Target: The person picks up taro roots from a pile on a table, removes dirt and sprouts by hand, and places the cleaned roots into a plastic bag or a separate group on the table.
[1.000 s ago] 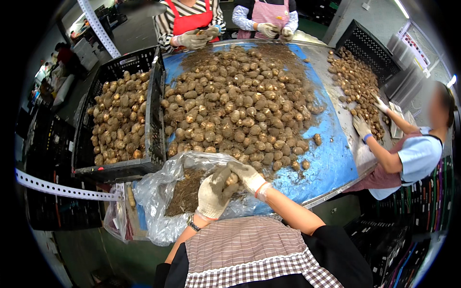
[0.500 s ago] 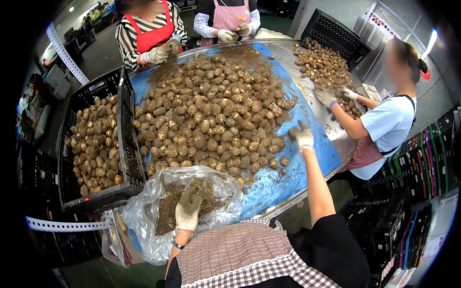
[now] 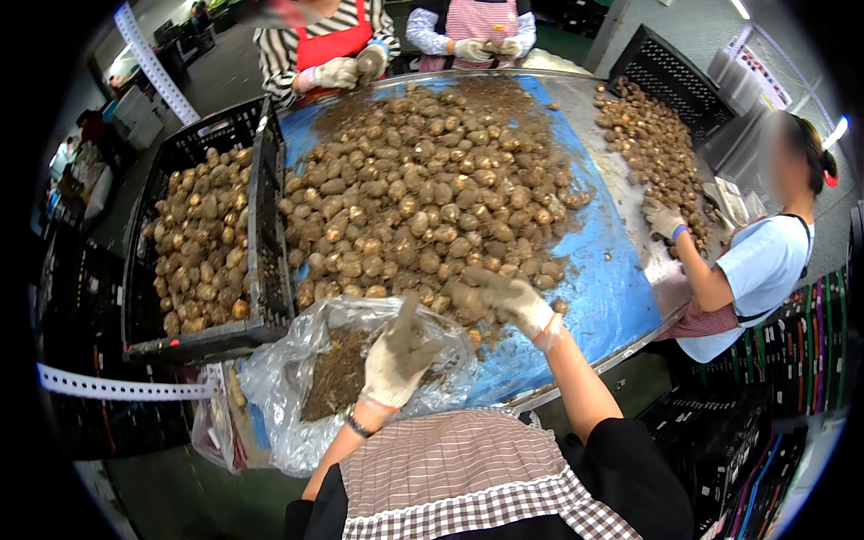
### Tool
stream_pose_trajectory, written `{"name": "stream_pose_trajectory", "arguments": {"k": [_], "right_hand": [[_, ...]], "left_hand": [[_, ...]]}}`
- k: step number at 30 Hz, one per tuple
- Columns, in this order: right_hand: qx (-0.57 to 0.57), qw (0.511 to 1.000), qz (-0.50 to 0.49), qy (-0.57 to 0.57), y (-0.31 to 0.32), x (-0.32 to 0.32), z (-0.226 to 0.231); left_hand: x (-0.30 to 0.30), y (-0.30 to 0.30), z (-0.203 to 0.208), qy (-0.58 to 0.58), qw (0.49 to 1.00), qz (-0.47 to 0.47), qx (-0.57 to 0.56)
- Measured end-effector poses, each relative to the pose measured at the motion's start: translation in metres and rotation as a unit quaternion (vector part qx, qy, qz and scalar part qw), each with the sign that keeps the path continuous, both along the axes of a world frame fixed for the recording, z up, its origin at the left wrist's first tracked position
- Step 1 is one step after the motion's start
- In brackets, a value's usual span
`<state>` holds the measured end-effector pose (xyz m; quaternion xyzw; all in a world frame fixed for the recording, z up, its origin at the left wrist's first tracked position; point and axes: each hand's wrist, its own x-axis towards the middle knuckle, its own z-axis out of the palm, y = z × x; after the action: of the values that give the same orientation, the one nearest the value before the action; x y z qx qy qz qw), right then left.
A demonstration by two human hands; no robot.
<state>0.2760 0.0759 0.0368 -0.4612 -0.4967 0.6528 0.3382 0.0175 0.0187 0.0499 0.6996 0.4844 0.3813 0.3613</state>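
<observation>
A big heap of brown, soil-covered bulbs (image 3: pixel 423 180) lies on a blue sheet (image 3: pixel 603 288) over a metal table. My right hand (image 3: pixel 504 297), in a dirty white glove, is closed around one bulb at the near edge of the heap. My left hand (image 3: pixel 396 355), also gloved, hovers with fingers apart over a clear plastic bag (image 3: pixel 306 360) holding brown roots and soil. It holds nothing that I can see.
A black crate (image 3: pixel 261 225) full of bulbs stands left of the table. A person in a light blue shirt (image 3: pixel 765 261) sorts a second pile (image 3: pixel 657 144) at the right. Two aproned people (image 3: pixel 333 45) work at the far side. Another black crate (image 3: pixel 675 72) leans at the back right.
My right hand has come back from the far right edge of the heap to its near edge, now gripping a bulb. My left hand stays over the bag.
</observation>
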Motion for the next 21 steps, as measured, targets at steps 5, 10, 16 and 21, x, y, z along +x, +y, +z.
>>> {"name": "stream_pose_trajectory", "arguments": {"k": [5, 10, 16, 21], "right_hand": [[-0.089, 0.97, 0.05, 0.221, -0.025, -0.064, 0.011], [0.222, 0.968, -0.035, -0.111, -0.042, -0.106, -0.011], [0.518, 0.82, 0.018, -0.243, -0.021, -0.123, 0.04], [0.356, 0.919, 0.027, -0.17, -0.033, -0.133, 0.03]], "left_hand": [[0.003, 0.012, 0.019, 0.074, 0.98, -0.016, 0.183], [0.004, -0.01, 0.017, 0.135, 0.971, 0.124, 0.153], [-0.018, -0.001, -0.031, -0.244, 0.959, -0.02, -0.144], [-0.012, -0.007, -0.026, -0.038, 0.987, 0.154, 0.036]]}}
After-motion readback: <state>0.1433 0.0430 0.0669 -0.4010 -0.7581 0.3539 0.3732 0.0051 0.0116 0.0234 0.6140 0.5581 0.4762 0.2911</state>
